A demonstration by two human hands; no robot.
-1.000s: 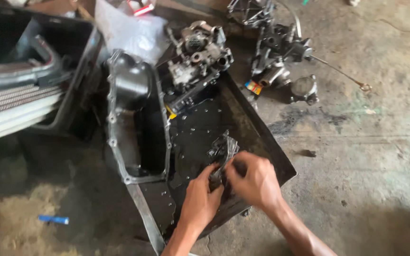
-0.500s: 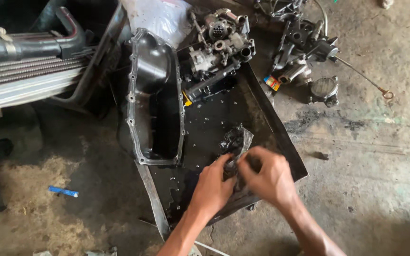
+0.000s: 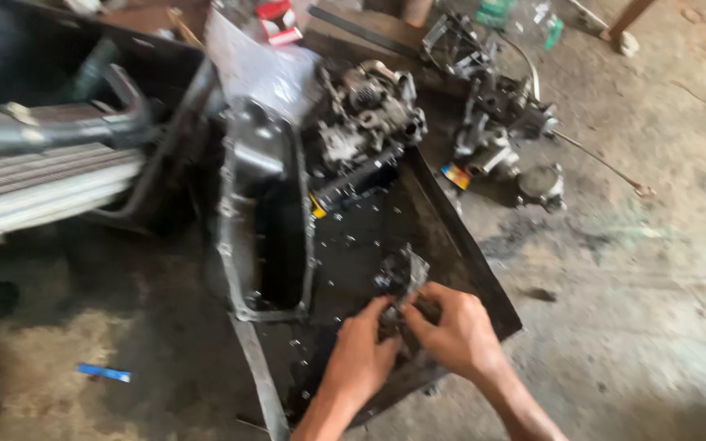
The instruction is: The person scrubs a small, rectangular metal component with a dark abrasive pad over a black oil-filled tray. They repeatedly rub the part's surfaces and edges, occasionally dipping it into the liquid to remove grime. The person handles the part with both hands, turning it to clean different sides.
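Note:
Both of my hands grip a small greasy metal engine part (image 3: 400,279) over a black oily tray (image 3: 459,253) on the floor. My left hand (image 3: 363,353) holds the part's near end from the left. My right hand (image 3: 451,328) closes on it from the right, fingers curled around its lower side. Only the part's upper end shows above my fingers. Small bolts lie scattered on the tray around it.
A dark oil pan (image 3: 261,214) stands on the tray's left side. A larger engine assembly (image 3: 368,129) sits at the tray's far end, with more metal parts (image 3: 500,131) on the concrete to the right. A radiator with hoses (image 3: 42,171) lies left. A blue object (image 3: 103,373) lies lower left.
The view has shifted, so the tray and hands sit lower and more central. Both hands stay closed on the metal part, shifting only slightly on it.

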